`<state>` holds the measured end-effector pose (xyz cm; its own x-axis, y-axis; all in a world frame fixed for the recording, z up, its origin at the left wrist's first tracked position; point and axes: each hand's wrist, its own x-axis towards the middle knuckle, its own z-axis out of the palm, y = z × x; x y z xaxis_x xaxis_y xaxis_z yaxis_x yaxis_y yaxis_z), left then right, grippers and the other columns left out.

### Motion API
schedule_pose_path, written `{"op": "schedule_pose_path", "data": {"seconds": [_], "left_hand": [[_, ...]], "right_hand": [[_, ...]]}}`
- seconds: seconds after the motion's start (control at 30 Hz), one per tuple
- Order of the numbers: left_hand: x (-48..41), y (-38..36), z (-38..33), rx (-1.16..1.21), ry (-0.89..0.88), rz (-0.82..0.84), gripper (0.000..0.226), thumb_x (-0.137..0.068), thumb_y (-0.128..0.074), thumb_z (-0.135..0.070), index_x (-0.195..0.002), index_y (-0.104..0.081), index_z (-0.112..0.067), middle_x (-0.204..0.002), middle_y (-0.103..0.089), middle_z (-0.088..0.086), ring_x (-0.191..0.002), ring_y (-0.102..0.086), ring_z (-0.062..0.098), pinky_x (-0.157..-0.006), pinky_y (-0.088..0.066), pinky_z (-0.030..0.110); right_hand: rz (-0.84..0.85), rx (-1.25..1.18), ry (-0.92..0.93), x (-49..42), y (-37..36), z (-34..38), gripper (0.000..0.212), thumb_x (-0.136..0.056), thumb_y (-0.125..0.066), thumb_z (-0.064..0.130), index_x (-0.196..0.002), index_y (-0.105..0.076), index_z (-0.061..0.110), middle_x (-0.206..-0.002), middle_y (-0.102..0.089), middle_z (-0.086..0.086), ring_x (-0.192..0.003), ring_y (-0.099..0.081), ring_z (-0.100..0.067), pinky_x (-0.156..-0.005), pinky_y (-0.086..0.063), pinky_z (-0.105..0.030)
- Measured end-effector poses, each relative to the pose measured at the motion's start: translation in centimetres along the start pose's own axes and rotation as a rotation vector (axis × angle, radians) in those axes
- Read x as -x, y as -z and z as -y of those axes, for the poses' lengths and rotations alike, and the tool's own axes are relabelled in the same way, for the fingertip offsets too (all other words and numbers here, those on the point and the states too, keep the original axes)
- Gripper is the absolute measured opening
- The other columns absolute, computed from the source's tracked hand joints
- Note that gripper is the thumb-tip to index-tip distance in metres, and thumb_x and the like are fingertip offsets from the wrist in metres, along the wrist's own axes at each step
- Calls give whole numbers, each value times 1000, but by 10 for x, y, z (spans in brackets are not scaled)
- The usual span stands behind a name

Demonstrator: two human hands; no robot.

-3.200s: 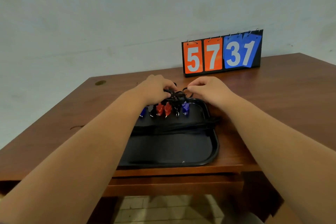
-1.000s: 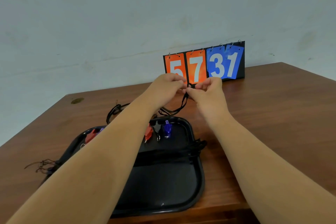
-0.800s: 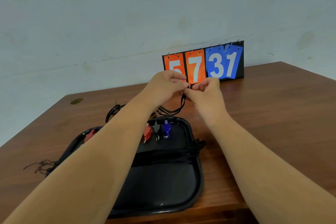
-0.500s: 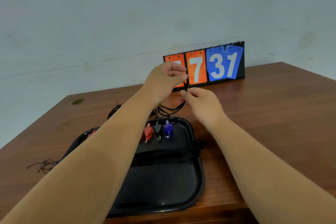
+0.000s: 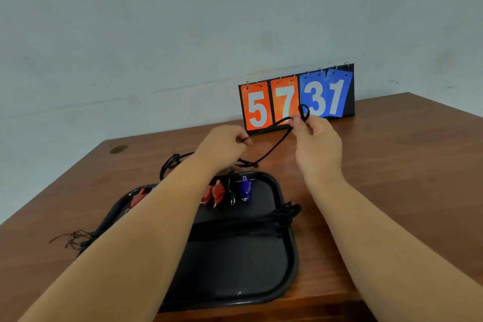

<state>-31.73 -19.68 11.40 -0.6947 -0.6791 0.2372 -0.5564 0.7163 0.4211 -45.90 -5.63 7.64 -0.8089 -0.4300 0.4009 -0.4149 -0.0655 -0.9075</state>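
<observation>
Frame centre: left hand (image 5: 224, 144) and right hand (image 5: 317, 144) each have fingers clamped on black cord (image 5: 274, 146), looped above right fingertips, over tray (image 5: 287, 264).

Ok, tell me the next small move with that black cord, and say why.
Probably ease the right hand up and away, drawing the black cord out of the tangle. It pinches a small loop, the left hand pinches another strand, and the cord runs down into that bunch beyond the tray.
</observation>
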Motion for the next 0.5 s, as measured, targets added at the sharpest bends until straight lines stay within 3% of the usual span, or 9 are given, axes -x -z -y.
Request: {"op": "schedule_pose_path", "data": {"seconds": [0.1, 0.23, 0.3, 0.43, 0.5], "left_hand": [[-8, 12, 11, -22, 67, -125, 23, -102, -57, -14, -109, -75, -26, -110, -67, -10, -105, -59, 10, -89, -43, 28], [-15, 26, 25, 0, 126, -252, 28, -104, -52, -9, -114, -74, -23, -113, -66, -7, -100, -56, 9, -84, -41, 24], [-18, 31, 30, 15, 151, -296, 28, -105, -53, -10, -116, -75, -23, -116, -67, -6, -101, -56, 9, -85, -40, 23], [-20, 42, 41, 118, 210, -342, 23, -106, -58, -17, -117, -77, -22, -116, -71, -5, -108, -61, 14, -96, -47, 31], [-18, 47, 46, 192, 240, -332, 16, -107, -59, -24, -101, -74, -27, -109, -76, -5, -104, -70, 18, -99, -55, 39]], "right_hand": [[-51, 111, 21, -4, 2, -2, 25, -113, -54, 36, -103, -70, 20, -106, -63, 3, -92, -62, -11, -67, -41, -16], [-114, 151, -26, -12, 0, -14, 35, -114, -52, 33, -86, -64, 15, -94, -65, -4, -71, -55, -11, -57, -36, -19], [-129, 180, -59, -15, 0, -17, 38, -114, -53, 31, -83, -64, 13, -89, -66, -4, -69, -59, -13, -55, -37, -20], [-97, 197, -126, -17, 2, -19, 34, -115, -49, 33, -96, -68, 12, -103, -66, -2, -79, -63, -13, -58, -42, -24], [-87, 167, -169, -18, 3, -19, 32, -115, -48, 35, -115, -73, 16, -115, -66, -1, -87, -62, -11, -63, -44, -24]]}}
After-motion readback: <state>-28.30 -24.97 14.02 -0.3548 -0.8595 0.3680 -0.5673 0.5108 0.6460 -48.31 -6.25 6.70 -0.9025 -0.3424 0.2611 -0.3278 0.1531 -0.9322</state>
